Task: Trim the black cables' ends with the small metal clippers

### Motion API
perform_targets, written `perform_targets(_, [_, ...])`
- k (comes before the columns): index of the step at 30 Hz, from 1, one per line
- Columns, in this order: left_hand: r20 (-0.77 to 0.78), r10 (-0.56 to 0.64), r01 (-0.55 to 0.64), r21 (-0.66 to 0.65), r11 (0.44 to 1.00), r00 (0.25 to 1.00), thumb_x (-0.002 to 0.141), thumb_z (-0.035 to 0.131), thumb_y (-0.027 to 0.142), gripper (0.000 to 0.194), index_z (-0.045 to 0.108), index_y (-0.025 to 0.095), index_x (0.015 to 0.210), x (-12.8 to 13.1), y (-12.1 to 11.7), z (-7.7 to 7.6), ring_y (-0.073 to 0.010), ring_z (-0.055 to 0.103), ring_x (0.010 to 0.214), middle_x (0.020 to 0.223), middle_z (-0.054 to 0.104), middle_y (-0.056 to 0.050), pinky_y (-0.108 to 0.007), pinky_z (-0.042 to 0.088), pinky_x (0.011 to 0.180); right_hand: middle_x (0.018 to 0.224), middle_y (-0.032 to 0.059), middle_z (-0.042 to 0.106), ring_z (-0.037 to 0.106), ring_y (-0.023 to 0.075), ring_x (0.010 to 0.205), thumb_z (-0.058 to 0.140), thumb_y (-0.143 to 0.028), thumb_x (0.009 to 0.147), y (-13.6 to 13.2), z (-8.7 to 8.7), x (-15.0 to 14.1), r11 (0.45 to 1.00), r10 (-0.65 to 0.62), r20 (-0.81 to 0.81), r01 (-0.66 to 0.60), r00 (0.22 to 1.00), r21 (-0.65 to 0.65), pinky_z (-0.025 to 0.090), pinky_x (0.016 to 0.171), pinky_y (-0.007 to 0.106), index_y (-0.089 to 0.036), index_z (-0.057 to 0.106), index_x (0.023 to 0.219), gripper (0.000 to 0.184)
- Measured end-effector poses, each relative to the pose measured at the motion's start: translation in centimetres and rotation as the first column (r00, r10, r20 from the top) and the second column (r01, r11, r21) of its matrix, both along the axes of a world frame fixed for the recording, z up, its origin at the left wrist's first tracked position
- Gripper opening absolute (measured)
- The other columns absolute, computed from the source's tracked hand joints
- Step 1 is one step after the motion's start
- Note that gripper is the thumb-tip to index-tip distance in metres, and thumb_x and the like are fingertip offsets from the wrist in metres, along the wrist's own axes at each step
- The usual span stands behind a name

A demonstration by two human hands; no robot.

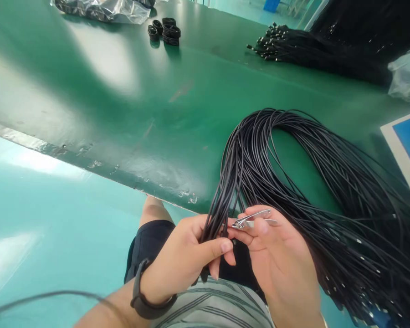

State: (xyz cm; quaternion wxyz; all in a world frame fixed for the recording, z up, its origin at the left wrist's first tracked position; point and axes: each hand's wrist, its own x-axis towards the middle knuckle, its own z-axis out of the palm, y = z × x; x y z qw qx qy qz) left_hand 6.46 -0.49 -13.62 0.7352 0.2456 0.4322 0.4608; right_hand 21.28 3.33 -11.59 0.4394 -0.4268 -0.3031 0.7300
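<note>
A thick bundle of thin black cables [249, 155] loops over the table's front edge and down into my left hand [194, 250]. That hand is closed around several cables near their ends, thumb pressed on top. Just to its right, my right hand [276, 255] grips a silver nail clipper [254, 219] between thumb and fingers. The clipper's jaws point left, close beside the held cables. Whether the jaws touch a cable I cannot tell. The cable ends in my left hand are partly hidden by its fingers.
The green table [123, 114] spans the view. Small black coiled rings [171, 34] and a clear plastic bag [105, 10] lie at its far side. Another black cable bundle [294, 43] rests at the back right. A blue and white flat item [408, 136] is at the right edge.
</note>
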Motion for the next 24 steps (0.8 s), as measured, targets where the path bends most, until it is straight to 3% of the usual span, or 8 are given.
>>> perform_targets(10, [-0.06,0.006,-0.008,-0.03,1.0,0.998,0.08,0.072,0.029,0.017,0.064,0.014,0.077,0.11,-0.13,-0.34,-0.0055,0.049,0.041,0.062,0.067,-0.001,-0.017,0.035,0.04,0.079,0.0011,0.074,0.071,0.0164,0.074,0.071,-0.031,0.085,0.03,-0.13,0.14,0.999,0.038,0.092,-0.036,0.995,-0.026,0.059,0.069,0.027,-0.023,0.07,0.09,0.009])
perform_targets(16, [-0.082,0.006,-0.008,-0.022,1.0,0.997,0.08,0.071,0.028,0.016,0.065,0.014,0.076,0.18,0.01,-0.23,-0.0057,0.048,0.041,0.062,0.066,-0.001,-0.018,0.035,0.041,0.077,-0.0003,0.073,0.071,0.015,0.071,0.071,-0.027,0.085,0.01,-0.09,-0.04,0.999,0.051,0.05,-0.051,0.997,-0.003,0.058,0.062,0.023,-0.024,0.069,0.088,0.004])
perform_targets(24, [-0.103,0.008,-0.012,-0.031,0.999,0.995,0.079,0.073,0.029,0.017,0.065,0.014,0.076,0.16,-0.14,-0.27,-0.0047,0.047,0.041,0.062,0.067,0.0,-0.017,0.034,0.04,0.077,-0.0007,0.072,0.069,0.0158,0.073,0.071,-0.031,0.086,-0.12,-0.69,0.01,1.0,0.029,0.131,-0.028,0.991,-0.011,0.058,0.066,0.027,-0.024,0.069,0.091,0.009])
